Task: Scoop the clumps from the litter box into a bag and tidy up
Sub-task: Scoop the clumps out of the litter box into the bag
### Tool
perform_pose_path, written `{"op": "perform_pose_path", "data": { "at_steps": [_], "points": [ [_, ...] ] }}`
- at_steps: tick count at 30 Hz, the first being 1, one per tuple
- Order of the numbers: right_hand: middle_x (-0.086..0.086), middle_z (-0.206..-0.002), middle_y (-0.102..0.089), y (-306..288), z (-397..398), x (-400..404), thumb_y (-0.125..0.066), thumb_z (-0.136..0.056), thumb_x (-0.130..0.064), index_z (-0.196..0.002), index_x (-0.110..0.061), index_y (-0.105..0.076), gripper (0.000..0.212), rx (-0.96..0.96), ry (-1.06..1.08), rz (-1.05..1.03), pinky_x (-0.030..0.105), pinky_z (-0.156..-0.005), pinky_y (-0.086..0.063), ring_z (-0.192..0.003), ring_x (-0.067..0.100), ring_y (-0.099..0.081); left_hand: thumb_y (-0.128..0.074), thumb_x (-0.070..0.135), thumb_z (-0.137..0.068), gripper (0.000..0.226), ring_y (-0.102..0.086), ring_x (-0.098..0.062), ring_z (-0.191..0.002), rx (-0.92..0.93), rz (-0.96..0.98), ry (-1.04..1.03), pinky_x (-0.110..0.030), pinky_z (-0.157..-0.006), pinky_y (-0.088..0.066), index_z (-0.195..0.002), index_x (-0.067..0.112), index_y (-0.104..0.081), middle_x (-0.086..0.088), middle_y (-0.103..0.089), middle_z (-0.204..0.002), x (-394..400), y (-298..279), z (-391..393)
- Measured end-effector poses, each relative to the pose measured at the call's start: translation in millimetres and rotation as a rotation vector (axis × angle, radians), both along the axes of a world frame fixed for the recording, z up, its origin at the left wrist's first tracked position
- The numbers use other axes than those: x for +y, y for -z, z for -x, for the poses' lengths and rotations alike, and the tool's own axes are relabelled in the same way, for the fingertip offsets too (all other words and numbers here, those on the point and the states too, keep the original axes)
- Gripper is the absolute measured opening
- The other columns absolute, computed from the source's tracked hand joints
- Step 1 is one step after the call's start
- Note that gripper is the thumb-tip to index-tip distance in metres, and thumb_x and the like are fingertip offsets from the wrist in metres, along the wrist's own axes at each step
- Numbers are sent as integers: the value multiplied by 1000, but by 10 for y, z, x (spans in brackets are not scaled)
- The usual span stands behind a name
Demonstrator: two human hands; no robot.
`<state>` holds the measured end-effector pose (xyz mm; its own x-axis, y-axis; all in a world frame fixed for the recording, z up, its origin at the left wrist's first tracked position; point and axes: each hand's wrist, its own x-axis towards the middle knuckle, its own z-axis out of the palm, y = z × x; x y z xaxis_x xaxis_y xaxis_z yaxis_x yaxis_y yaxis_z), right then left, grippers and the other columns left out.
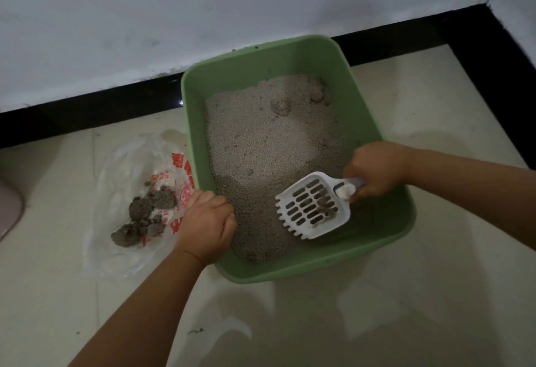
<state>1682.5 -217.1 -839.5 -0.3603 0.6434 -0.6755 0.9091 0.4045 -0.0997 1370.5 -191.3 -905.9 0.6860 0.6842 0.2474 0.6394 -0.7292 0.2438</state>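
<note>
Mid-task, scooping phase. Green litter box point(290, 56) sits on the tiled floor point(377, 308) against the black baseboard point(87, 111), about half full of pale litter point(269, 140).

Right hand point(374, 169): grip closed around the handle of the white slotted scoop point(311, 207), fingers wrapped tight. Scoop head hangs over the near-right part of the litter, tilted, with a small dark clump point(326, 207) lying on the slots. Loose litter looks mostly sifted out of it.

Left hand point(207, 221): fingers curled over the box's near-left rim, thumb side inward. Looks like it's bracing the box. Grip is on the rim, nothing else in it.

Clear plastic bag point(127, 169) with red print lies flat and open on the floor just beside the box's left wall. A pile of grey clumps point(145, 216) is already on it, so several scoops are done.

Left to do, judging from this:
- dump the clump in the scoop onto the bag
- far-right corner of the litter has lumpy patches point(317, 94) that look like more clumps; another near the far middle
- level the litter, close the bag, put the scoop away

A few dark specks on the floor in front of the box point(195, 331), probably stray litter to sweep.
</note>
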Motion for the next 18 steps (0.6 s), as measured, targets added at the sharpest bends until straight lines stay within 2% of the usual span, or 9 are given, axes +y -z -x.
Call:
{"op": "perform_pose_path", "data": {
  "at_steps": [3, 5, 8, 11, 12, 13, 14, 16, 18],
  "points": [
    [-7, -58, -39, -20, -18, 41, -47, -90, -47, -74, -21, -49, 30, -78, -54, 68, 21, -51, -32, -67, 16, -48, -38, 20, -76, 31, -27, -16, -64, 9, -9, 0, -32, -67, -25, -50, 8, -50, -6, -47, -52, -6, 8, 2],
    [-5, -60, -40, 17, 39, 14, -45, -92, -43, -66, -22, -46, 33, -122, -111, 84, 22, -55, -36, -67, 17, -48, -38, 20, -75, 31, -28, -17, -64, 12, -11, -1, -32, -67, -25, -50, 8, -50, -7, -48, -52, -6, 5, 3],
    [1, -65, -48, 62, 134, -47, -45, -91, -37, -77, -15, -58, 29, -140, -153, 59, 23, -57, -35, -68, 17, -47, -38, 20, -75, 30, -28, -17, -64, 3, -6, -1, -32, -68, -25, -50, 9, -49, -6, -47, -52, -5, 4, 7],
    [-4, -56, -37, 87, 182, -33, -46, -91, -37, -58, -20, -40, 38, -133, -130, 94, 23, -57, -37, -67, 18, -48, -37, 20, -76, 30, -27, -16, -63, -17, 0, 5, -32, -67, -25, -50, 9, -49, -6, -46, -51, -12, 2, -3],
    [-2, -57, -40, 121, 224, -36, -45, -92, -39, -58, -19, -42, 39, -107, -112, 114, 24, -59, -39, -67, 19, -49, -37, 20, -76, 31, -27, -16, -63, -26, 6, 6, -31, -68, -25, -50, 9, -49, -6, -46, -51, -13, -2, -4],
    [2, -60, -47, 177, 285, -46, -44, -92, -42, -64, -16, -50, 39, -62, -91, 121, 25, -61, -40, -67, 22, -52, -37, 20, -76, 31, -27, -15, -63, -34, 10, 6, -31, -68, -25, -50, 9, -49, -6, -46, -52, -14, -3, -5],
    [8, -67, -55, 248, 360, -54, -43, -92, -45, -75, -11, -59, 41, -10, -81, 111, 26, -62, -40, -70, 25, -56, -37, 20, -76, 31, -27, -15, -63, -38, 10, 5, -31, -68, -25, -50, 8, -49, -6, -46, -52, -17, -3, -5],
    [16, -84, -65, 381, 532, -76, -44, -93, -45, -90, -5, -63, 45, 90, -60, 79, 25, -61, -35, -76, 28, -60, -37, 19, -76, 31, -27, -15, -63, -39, 10, 2, -30, -69, -25, -50, 8, -49, -6, -46, -51, -14, -5, -5],
    [18, -88, -67, 502, 640, -105, -47, -92, -44, -87, -7, -61, 40, 190, -21, 54, 25, -60, -32, -74, 29, -59, -37, 20, -76, 31, -28, -15, -64, -40, 15, 6, -31, -69, -25, -50, 8, -50, -6, -46, -52, -8, 3, -2]
  ]
}}
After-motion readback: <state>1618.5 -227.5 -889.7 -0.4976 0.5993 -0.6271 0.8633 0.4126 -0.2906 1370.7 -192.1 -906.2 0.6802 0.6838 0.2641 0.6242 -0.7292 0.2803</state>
